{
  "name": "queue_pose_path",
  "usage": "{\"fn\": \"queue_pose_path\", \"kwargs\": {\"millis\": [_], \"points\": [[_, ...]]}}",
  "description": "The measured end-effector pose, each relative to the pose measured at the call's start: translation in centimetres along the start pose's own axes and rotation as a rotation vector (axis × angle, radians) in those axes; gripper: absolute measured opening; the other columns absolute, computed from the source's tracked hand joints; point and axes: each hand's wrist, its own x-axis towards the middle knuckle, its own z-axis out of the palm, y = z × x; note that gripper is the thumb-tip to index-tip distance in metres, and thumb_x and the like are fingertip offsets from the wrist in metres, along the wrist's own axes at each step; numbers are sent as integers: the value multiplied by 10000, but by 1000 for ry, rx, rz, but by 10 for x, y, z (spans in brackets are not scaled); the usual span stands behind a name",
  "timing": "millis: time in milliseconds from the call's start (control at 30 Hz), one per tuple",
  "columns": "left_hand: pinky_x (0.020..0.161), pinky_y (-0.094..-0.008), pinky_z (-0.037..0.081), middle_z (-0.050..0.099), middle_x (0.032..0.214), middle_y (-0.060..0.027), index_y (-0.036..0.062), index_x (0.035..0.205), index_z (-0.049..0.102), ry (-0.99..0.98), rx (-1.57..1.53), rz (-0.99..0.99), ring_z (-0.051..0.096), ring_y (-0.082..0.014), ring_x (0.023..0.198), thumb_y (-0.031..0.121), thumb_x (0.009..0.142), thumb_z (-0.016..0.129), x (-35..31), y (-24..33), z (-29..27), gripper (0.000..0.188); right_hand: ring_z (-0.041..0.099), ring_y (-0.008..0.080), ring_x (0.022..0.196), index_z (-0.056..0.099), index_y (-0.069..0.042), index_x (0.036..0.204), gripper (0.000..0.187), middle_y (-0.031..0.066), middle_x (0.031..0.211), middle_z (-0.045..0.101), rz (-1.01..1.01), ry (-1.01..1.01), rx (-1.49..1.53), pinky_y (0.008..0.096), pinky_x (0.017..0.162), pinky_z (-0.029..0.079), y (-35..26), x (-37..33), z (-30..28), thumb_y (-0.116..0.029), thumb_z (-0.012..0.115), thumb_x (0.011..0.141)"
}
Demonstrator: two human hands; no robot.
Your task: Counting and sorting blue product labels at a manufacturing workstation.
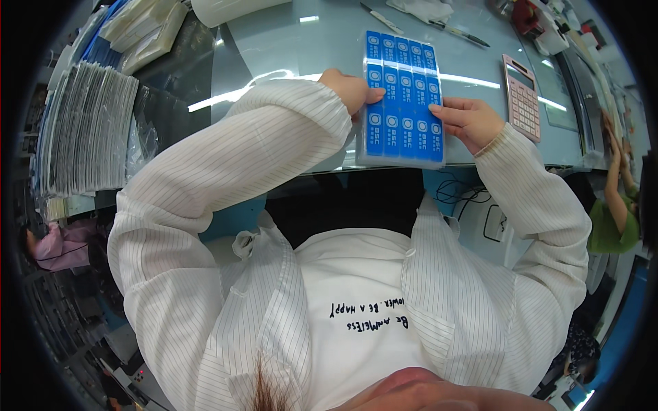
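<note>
A sheet of blue labels (403, 103) printed with rows of white round marks rests at the table's near edge. Clear plastic shows around its border, and light glints across its upper part. At its left edge, my left hand (349, 92) grips with the thumb on top; the other fingers are partly hidden. My right hand (471, 122) pinches the right edge, its thumb and forefinger meeting the plastic border. Whether this is one sheet or a thin stack, I cannot tell.
Right of the sheet lies a pink calculator (522, 99). Beyond it are a pen (460, 34) and a slim pointed tool (382, 18). A tall row of plastic-sleeved sheets (86, 130) stands at the left, below bagged papers (147, 34). A white roll (236, 8) lies at the far edge.
</note>
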Motion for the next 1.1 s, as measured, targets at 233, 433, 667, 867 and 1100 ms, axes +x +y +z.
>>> {"fn": "queue_pose_path", "kwargs": {"millis": [233, 433, 667, 867, 1100], "points": [[888, -339, 493, 562, 1161, -234, -73, 1327, 329, 29, -208, 121, 609, -271, 1008, 95, 811, 671, -27, -5, -29, 642, 563, 229, 1024, 473, 94, 1230, 622, 176, 1103, 598, -23, -135, 188, 334, 929, 436, -18, -4, 6, -310, 697, 812], [897, -354, 489, 596, 1102, -213, -106, 1267, 386, 69, -227, 337, 619, -259, 970, 100, 816, 674, -38, -24, -11, 573, 599, 199, 940, 512, 111, 1172, 612, 170, 1030, 619, -326, -367, -50, 309, 870, 476, 1, 30, -25, -360, 677, 818], [856, -374, 515, 615, 1077, -179, -40, 1189, 520, 376, -146, 340, 618, -260, 966, 115, 838, 655, -44, -81, -38, 407, 624, 220, 885, 621, 53, 1041, 595, 149, 929, 657, -549, -235, -120, 316, 808, 506, 25, 39, 65, -464, 700, 755], [835, -374, 526, 614, 1065, -188, -35, 1219, 506, 401, -100, 272, 622, -253, 943, 127, 828, 665, -35, -78, -57, 453, 655, 203, 813, 639, 50, 1008, 550, 166, 895, 670, -464, -176, -254, 241, 683, 536, 6, 39, 78, -436, 709, 759], [775, -288, 534, 629, 1028, -165, -15, 1203, 540, 398, 86, 239, 622, -206, 882, 190, 834, 664, -21, -77, -73, 440, 674, 201, 793, 642, 17, 1038, 465, 155, 934, 675, -362, -148, -294, 270, 696, 555, -9, 37, 86, -347, 734, 764]]}}
